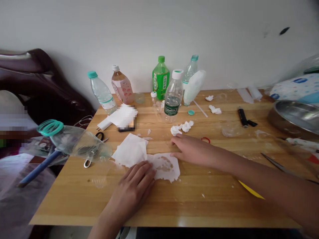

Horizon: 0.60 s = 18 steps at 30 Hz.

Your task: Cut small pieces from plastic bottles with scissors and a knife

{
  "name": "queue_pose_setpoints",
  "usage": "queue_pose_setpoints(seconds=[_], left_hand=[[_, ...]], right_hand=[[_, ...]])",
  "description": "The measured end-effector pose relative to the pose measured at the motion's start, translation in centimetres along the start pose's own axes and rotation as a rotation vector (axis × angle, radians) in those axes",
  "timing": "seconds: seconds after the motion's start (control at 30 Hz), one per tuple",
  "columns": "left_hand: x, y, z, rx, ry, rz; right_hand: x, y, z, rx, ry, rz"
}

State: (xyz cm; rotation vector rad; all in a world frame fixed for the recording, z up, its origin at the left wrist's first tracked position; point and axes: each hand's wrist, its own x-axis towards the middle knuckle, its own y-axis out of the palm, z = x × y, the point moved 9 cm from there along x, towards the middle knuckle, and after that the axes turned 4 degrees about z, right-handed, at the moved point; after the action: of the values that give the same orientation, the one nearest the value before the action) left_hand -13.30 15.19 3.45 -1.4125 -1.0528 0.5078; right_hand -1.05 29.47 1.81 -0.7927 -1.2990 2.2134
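Note:
A torn sheet of white tissue [176, 172] with wet, see-through patches lies flat on the wooden table [189, 207]. My left hand [136, 184] rests palm down on its left side, fingers stretched out. At its upper right edge is my right hand [184, 147], thumb and fingers apart, the thumb close to the sheet. Just beyond those fingers sits crumpled tissue [183, 127]; whether they touch it I cannot tell. Folded white tissue [131, 149] lies above my left hand, overlapping the wet sheet's left side.
A cut plastic bottle [79, 141] leans over the left edge near scissors [99, 136]. Several bottles stand at the back, including a Cestbon bottle [173, 99] and a green one [161, 79]. A metal bowl [281, 116] and a long blade [275, 163] are at the right.

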Motion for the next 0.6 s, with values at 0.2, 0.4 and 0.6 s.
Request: queue_pose_setpoints(seconds=[0.2,0.4,0.6], left_hand=[[0.2,0.4,0.3,0.013,-0.056,0.028],[1.6,1.0,1.2,0.069,-0.217,0.038],[1.7,1.3,0.6,0.014,-0.086,0.063]], right_hand=[[-0.9,1.4,-0.7,0.188,0.017,0.028],[-3.9,1.3,2.9,0.071,-0.117,-0.075],[-6.2,2.2,4.4,-0.245,-0.271,-0.109]])
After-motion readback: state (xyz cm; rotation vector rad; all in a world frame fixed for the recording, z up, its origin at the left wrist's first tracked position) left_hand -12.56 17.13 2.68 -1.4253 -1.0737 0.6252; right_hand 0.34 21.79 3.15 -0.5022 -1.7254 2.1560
